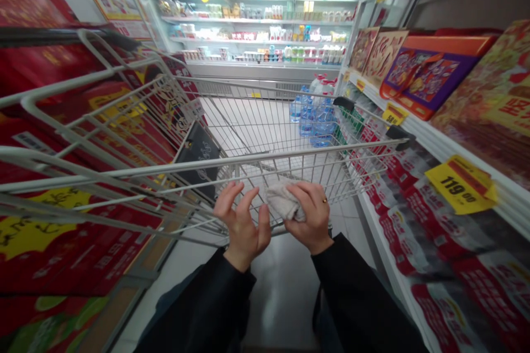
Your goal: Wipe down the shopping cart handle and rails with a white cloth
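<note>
A wire shopping cart (265,116) stands in front of me in a shop aisle. My left hand (242,226) hovers just behind its rear bar with the fingers spread and nothing in them. My right hand (310,215), a ring on one finger, is closed on a crumpled grey-white cloth (284,201) that rests against the cart's rear bar. A dark flat board (199,162) leans inside the cart at the left. Both my sleeves are black.
Red boxed goods (95,138) fill the shelves at the left. At the right, shelves carry red packs (418,231), gift boxes (422,74) and yellow price tags (459,185). Large water bottles (312,116) stand on the floor ahead. A lit chilled cabinet (265,16) closes the aisle's far end.
</note>
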The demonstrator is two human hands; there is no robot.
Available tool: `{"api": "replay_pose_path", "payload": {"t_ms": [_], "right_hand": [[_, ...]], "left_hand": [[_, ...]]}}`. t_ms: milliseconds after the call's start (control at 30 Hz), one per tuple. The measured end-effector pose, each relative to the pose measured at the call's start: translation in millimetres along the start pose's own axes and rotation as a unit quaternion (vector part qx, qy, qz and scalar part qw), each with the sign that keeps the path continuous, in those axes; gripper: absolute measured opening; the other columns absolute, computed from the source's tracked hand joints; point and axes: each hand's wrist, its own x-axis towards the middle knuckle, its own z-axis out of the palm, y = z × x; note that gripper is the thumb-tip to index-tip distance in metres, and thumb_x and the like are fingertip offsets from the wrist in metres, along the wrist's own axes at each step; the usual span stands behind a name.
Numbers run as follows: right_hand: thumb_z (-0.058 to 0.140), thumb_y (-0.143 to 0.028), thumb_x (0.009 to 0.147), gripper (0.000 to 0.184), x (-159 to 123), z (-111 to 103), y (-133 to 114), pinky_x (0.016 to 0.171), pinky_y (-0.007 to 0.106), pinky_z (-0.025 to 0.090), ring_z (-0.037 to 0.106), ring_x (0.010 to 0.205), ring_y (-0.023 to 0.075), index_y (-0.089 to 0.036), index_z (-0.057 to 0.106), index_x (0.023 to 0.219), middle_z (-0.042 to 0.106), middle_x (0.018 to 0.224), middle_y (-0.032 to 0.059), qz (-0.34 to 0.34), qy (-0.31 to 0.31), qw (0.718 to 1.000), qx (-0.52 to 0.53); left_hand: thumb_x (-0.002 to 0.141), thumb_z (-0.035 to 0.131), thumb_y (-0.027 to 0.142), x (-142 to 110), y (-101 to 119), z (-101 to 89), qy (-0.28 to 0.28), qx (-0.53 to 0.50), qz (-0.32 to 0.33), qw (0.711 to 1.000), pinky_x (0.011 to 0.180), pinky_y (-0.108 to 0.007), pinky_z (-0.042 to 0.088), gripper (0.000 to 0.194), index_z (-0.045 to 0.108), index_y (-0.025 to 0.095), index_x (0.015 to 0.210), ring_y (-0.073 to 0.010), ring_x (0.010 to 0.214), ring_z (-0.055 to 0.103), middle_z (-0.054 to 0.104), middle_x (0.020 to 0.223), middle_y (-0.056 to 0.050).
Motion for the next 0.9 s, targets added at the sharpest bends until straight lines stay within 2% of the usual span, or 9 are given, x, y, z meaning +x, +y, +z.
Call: {"api": "replay_pose_path", "payload": {"t_ms": [100, 200, 333, 467, 533, 700, 767, 900], "right_hand": [[0.061, -0.012, 0.072, 0.052, 3.3, -5.4, 4.6, 0.087, 0.045, 0.056, 0.063, 0.102, 0.0261, -0.022, 0.062, 0.123, 0.065, 0.112, 0.0097, 0.012, 0.052, 0.999, -0.012], [0.062, -0.013, 0.07, 0.046, 0.3, 0.4, 6.2, 0.084, 0.044, 0.056, 0.063, 0.098, 0.0259, -0.022, 0.063, 0.115, 0.066, 0.105, 0.0086, 0.042, 0.023, 0.999, -0.001], [0.063, -0.015, 0.067, 0.038, -3.5, 7.9, 4.2, 0.082, 0.043, 0.057, 0.063, 0.092, 0.0256, -0.021, 0.062, 0.104, 0.066, 0.095, 0.0071, 0.07, -0.018, 0.997, 0.014], [0.063, -0.018, 0.07, 0.048, 2.1, 2.4, 1.7, 0.085, 0.045, 0.057, 0.064, 0.099, 0.0263, -0.022, 0.061, 0.118, 0.065, 0.108, 0.0092, 0.024, 0.038, 0.999, 0.02], [0.062, -0.017, 0.071, 0.052, 3.8, 1.4, 1.4, 0.087, 0.046, 0.056, 0.063, 0.102, 0.0266, -0.022, 0.06, 0.123, 0.064, 0.113, 0.0101, 0.023, 0.046, 0.998, 0.021], [0.061, -0.016, 0.068, 0.042, 0.7, 5.9, 4.0, 0.083, 0.043, 0.057, 0.062, 0.096, 0.0253, -0.021, 0.063, 0.109, 0.064, 0.101, 0.008, 0.057, -0.034, 0.997, 0.036], [0.061, -0.015, 0.068, 0.04, 0.7, 4.5, 5.2, 0.082, 0.042, 0.057, 0.062, 0.094, 0.0252, -0.021, 0.063, 0.107, 0.065, 0.099, 0.0075, 0.051, -0.06, 0.996, 0.031], [0.059, -0.014, 0.07, 0.048, 9.2, -1.1, 6.4, 0.085, 0.042, 0.056, 0.062, 0.097, 0.0254, -0.021, 0.062, 0.117, 0.066, 0.107, 0.0087, 0.007, -0.043, 0.999, 0.005]], "left_hand": [[0.081, 0.067, 0.024, -0.8, -1.9, -2.6, 0.079, 0.019, -0.045, 0.996, 0.119, -0.053, 0.041, 0.048, 0.054, 0.019, 0.127, -0.0298, 0.134, 0.045, 0.043, 0.132, -0.014], [0.078, 0.071, 0.028, 0.8, -0.8, -1.7, 0.135, 0.038, -0.103, 0.985, 0.12, -0.054, 0.037, 0.06, 0.05, 0.015, 0.134, -0.0302, 0.135, 0.041, 0.041, 0.136, -0.016], [0.079, 0.071, 0.029, 0.8, 4.6, 2.8, 0.101, 0.059, -0.123, 0.985, 0.124, -0.054, 0.031, 0.068, 0.045, 0.014, 0.14, -0.0304, 0.138, 0.037, 0.04, 0.14, -0.018], [0.079, 0.071, 0.028, -3.9, 9.8, 5.9, 0.059, 0.065, -0.124, 0.988, 0.123, -0.055, 0.032, 0.071, 0.042, 0.014, 0.143, -0.0308, 0.139, 0.037, 0.038, 0.142, -0.02], [0.079, 0.071, 0.027, -6.0, 11.2, 6.4, 0.052, 0.064, -0.122, 0.989, 0.122, -0.054, 0.033, 0.072, 0.041, 0.015, 0.144, -0.0305, 0.139, 0.037, 0.038, 0.142, -0.019], [0.08, 0.07, 0.027, -8.1, 9.8, 8.1, 0.047, 0.039, -0.139, 0.988, 0.116, -0.052, 0.042, 0.071, 0.041, 0.016, 0.143, -0.0313, 0.139, 0.037, 0.036, 0.143, -0.019], [0.079, 0.07, 0.027, -8.3, 8.7, 9.2, 0.046, 0.024, -0.151, 0.987, 0.111, -0.05, 0.047, 0.07, 0.042, 0.016, 0.142, -0.0309, 0.137, 0.039, 0.037, 0.143, -0.02], [0.08, 0.069, 0.026, -7.8, 8.4, 10.4, 0.041, 0.005, -0.149, 0.988, 0.105, -0.047, 0.051, 0.065, 0.044, 0.016, 0.14, -0.0294, 0.134, 0.042, 0.038, 0.141, -0.019]]}}
